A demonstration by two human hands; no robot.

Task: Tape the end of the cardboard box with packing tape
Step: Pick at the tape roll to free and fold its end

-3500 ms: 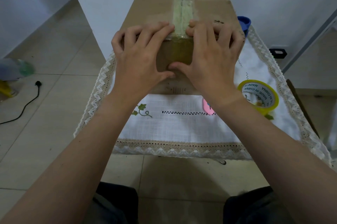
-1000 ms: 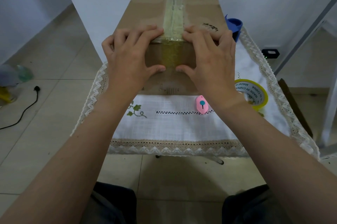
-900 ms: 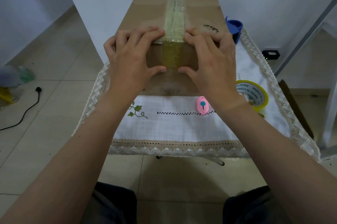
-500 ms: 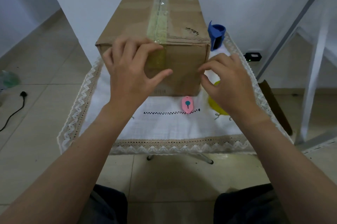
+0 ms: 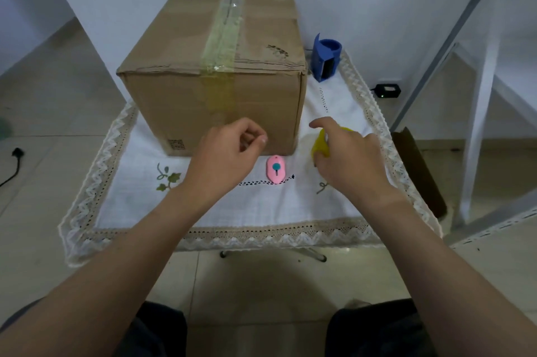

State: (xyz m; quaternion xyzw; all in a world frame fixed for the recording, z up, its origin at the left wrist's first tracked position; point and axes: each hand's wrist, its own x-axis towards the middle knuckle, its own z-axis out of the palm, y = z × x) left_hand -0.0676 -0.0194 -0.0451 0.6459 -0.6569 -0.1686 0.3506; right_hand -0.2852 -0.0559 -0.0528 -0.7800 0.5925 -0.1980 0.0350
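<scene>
View: one head-worn wide-angle camera, no second view.
Facing: forward and down, onto a small table (image 5: pixel 290 211).
Nearness: close; both forearms enter from the bottom corners.
Frame centre: box (image 5: pixel 215 72), upper middle.
Lower edge: the person's knees and floor tiles.
Edges: lines bend from the wide lens.

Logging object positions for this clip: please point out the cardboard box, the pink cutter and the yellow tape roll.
cardboard box (image 5: pixel 174 106): head view, near end face.
pink cutter (image 5: pixel 275 173): head view, body's middle.
yellow tape roll (image 5: pixel 319 146): head view, visible left edge.
</scene>
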